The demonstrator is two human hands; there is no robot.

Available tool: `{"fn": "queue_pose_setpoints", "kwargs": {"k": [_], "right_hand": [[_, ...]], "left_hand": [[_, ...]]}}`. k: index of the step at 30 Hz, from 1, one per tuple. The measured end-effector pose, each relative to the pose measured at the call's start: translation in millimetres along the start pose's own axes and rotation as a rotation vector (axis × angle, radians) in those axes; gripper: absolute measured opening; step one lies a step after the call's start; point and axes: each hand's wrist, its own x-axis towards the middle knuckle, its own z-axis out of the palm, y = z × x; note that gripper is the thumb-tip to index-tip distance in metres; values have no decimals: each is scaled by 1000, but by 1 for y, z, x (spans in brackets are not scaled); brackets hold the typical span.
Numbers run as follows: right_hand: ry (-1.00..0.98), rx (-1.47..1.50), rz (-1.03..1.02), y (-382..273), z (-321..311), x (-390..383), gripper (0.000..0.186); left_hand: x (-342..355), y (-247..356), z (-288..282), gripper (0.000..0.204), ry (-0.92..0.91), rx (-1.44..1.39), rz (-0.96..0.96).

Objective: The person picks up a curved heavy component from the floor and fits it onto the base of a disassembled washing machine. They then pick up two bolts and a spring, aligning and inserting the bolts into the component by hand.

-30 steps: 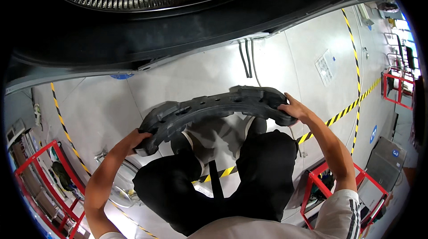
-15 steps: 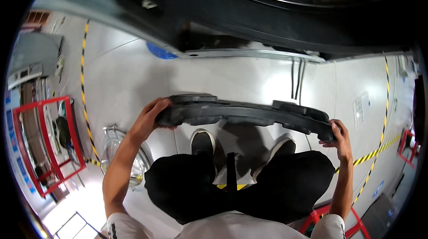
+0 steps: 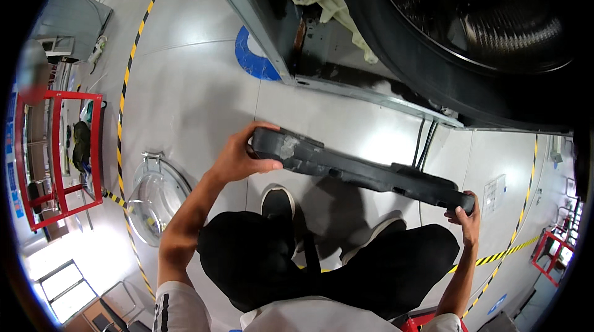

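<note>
I hold a long, slightly curved black counterweight (image 3: 365,174) between my hands, above the floor and in front of my knees. My left hand (image 3: 238,154) is closed round its left end, the thumb on the near face beside a pale worn patch. At its lower right end my right hand (image 3: 465,219) grips the tip with thumb and fingers. The counterweight slopes down to the right in the picture. Beyond it stands an opened washing machine, its steel drum (image 3: 495,32) inside a black tub front (image 3: 377,41). A bare metal frame edge (image 3: 380,100) runs below the tub.
A round glass washer door (image 3: 151,203) with its hinge lies on the floor to the left. Dark hoses or cables (image 3: 426,143) run down by the machine. Red racks (image 3: 98,146) stand at the left; yellow-black tape (image 3: 125,90) marks the floor. A blue ring (image 3: 245,60) shows beside the frame.
The counterweight has rolled to show a different face and tilts more, its right end lower. My left hand's thumb now shows on it. The view has turned, revealing more of the machine's inside.
</note>
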Motion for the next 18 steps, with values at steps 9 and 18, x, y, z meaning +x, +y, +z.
{"fn": "queue_pose_setpoints", "kwargs": {"k": [9, 18], "right_hand": [[173, 160, -165, 38, 8, 19, 35], [398, 606, -143, 58, 9, 39, 26]], "left_hand": [[25, -28, -2, 67, 142, 336, 463], [38, -59, 34, 66, 166, -136, 505]]}}
